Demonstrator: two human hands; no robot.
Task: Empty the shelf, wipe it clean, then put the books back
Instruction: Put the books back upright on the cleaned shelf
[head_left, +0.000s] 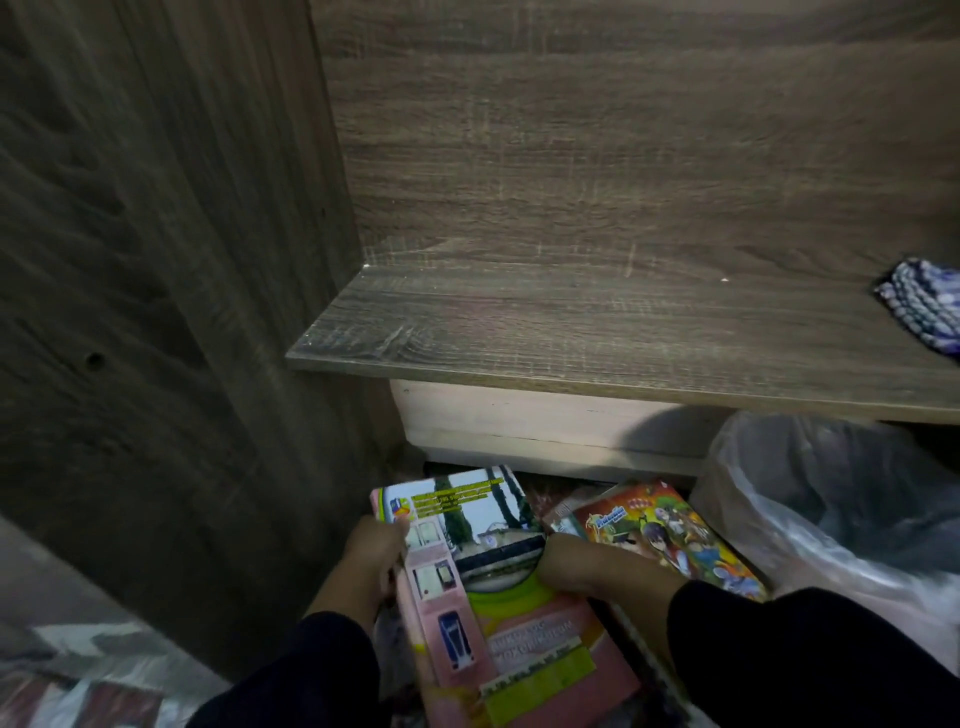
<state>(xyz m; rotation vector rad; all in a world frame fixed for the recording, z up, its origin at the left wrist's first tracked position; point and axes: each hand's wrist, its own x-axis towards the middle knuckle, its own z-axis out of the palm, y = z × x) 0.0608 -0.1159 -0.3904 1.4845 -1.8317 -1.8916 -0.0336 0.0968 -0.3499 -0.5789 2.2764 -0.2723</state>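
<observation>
The wooden shelf (571, 322) fills the upper half of the view and carries no books. A blue and white cloth (924, 301) lies on its right end. Below the shelf, a large pink and green book (498, 597) lies on top of a pile near the floor. My left hand (371, 556) grips its left edge. My right hand (597, 571) holds its right edge, fingers tucked under the cover. A colourful comic book (675, 535) lies just right of the pink one, partly behind my right wrist.
A clear plastic bag (831, 509) bulges at the lower right under the shelf. A white box or drawer front (545, 421) sits beneath the shelf board. The dark wooden side panel (156, 312) stands on the left. Loose papers (78, 696) lie at bottom left.
</observation>
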